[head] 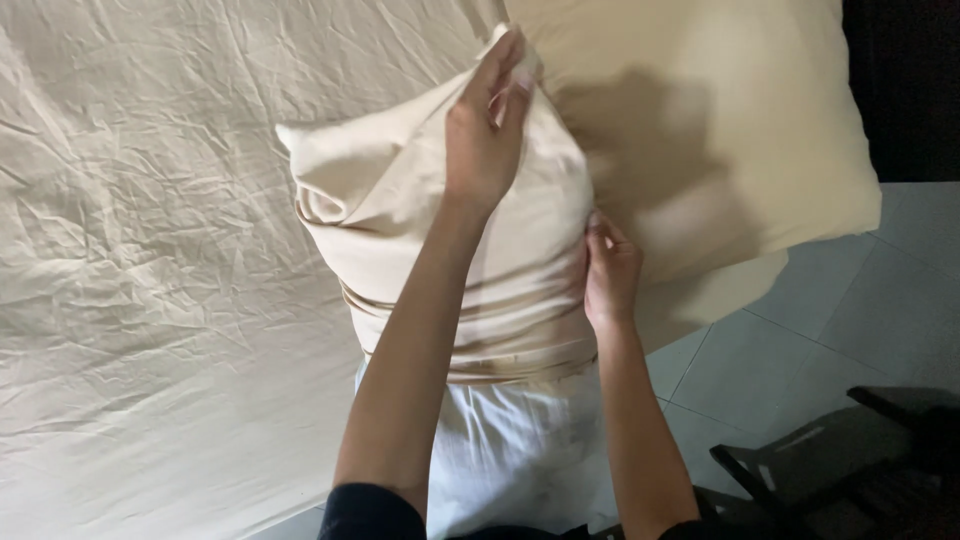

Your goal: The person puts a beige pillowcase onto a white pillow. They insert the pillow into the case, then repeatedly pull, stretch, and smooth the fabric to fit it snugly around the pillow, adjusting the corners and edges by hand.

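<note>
A white pillow (510,450) stands upright in front of me, its upper part covered by a cream pillowcase (380,200). My left hand (487,130) reaches over the top and pinches the far upper corner of the pillowcase. My right hand (610,270) grips the case's right side edge, fingers closed on the fabric. The bottom of the white pillow pokes out below the bunched hem of the case.
A bed with a wrinkled cream sheet (140,280) fills the left. A second cream pillow (720,130) lies at the bed's upper right corner. Pale floor tiles (830,310) are on the right, with a dark chair or stand (850,460) at lower right.
</note>
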